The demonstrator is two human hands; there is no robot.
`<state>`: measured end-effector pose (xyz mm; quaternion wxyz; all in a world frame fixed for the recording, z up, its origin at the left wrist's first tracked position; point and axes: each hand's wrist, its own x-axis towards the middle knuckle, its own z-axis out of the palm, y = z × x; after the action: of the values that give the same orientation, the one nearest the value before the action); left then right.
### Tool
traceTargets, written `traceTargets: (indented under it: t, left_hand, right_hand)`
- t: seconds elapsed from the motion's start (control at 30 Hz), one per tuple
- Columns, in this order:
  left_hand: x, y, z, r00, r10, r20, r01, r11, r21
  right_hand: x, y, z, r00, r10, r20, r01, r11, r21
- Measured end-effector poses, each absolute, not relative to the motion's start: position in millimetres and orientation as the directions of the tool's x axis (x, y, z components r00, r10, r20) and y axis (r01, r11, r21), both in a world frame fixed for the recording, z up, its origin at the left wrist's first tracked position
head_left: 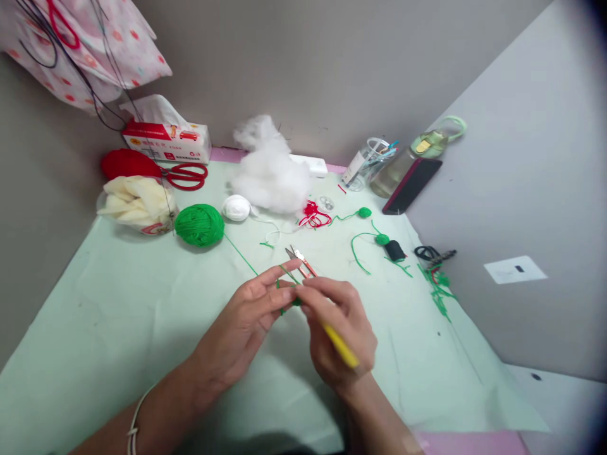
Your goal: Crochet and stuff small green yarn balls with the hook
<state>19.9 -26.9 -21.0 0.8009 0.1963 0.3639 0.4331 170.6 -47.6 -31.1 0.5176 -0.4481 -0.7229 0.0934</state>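
My left hand [246, 316] pinches a small green crochet piece [296, 301] between thumb and fingers, with green yarn looped over its raised index finger. A strand [241, 254] runs from that finger back to the green yarn ball [200, 225] at the left. My right hand [339, 328] is closed round a crochet hook with a yellow handle [342, 346]. The hook's tip is hidden at the green piece, where the fingertips of both hands nearly meet. Thread snips [307, 265] with orange handles lie just beyond my fingers.
Behind stand white stuffing [270, 167], a white yarn ball [236, 207], a tissue box [165, 140], red scissors [187, 176] and a bowl of cream material [136, 201]. At right are a pen cup [363, 165], bottle [401, 167], phone [412, 186], black thread spool [394, 251] and green scraps [441, 294].
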Motion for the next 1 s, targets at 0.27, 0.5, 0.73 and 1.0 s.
traceTargets:
  t: [0.27, 0.5, 0.73, 1.0]
  left_hand:
    - [19, -26, -18, 0.374, 0.866, -0.33, -0.544, 0.494, 0.678]
    - [23, -26, -22, 0.346, 0.857, -0.381, -0.559, 0.515, 0.65]
    - [13, -20, -24, 0.347, 0.862, -0.369, -0.53, 0.505, 0.681]
    - [16, -25, -19, 0.346, 0.878, -0.33, -0.404, 0.457, 0.792]
  right_hand:
    - [169, -34, -28, 0.118, 0.933, 0.341, -0.01, 0.344, -0.939]
    - [167, -45, -34, -0.033, 0.784, 0.62, 0.462, 0.562, -0.686]
    - [176, -35, -28, 0.181, 0.916, 0.359, -0.003, 0.366, -0.931]
    - [175, -35, -33, 0.126, 0.963, 0.236, -0.099, 0.249, -0.963]
